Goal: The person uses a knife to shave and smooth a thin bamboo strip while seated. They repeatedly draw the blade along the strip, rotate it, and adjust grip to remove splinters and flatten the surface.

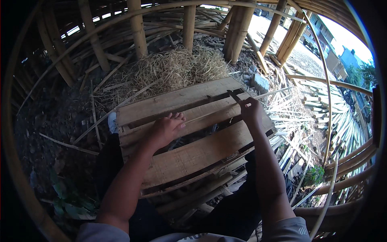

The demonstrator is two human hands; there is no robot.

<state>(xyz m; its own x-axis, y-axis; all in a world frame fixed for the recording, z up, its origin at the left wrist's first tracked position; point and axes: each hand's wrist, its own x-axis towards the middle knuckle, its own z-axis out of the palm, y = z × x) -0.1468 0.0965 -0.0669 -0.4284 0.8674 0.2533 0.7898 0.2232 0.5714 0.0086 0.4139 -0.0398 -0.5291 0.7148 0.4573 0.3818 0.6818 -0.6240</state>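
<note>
Held in my right hand (251, 111), a knife (234, 96) points its dark blade up and to the left over a low slatted bamboo bench (193, 155). A thin pale bamboo strip (213, 112) lies across the slats, passing beneath the right hand and sticking out past the bench's right side. My left hand (167, 130) rests low over the middle slats with its fingers bent around the strip's near-left end, though the palm hides the grip itself. Both forearms reach in from the lower edge, and my legs flank the bench.
Curly bamboo shavings (179, 68) are heaped beyond the bench. Upright bamboo posts (138, 30) stand behind them. Many cut bamboo sticks (342, 133) spread over the ground at right, near a grey block (260, 83). A long loose strip (68, 144) lies at left.
</note>
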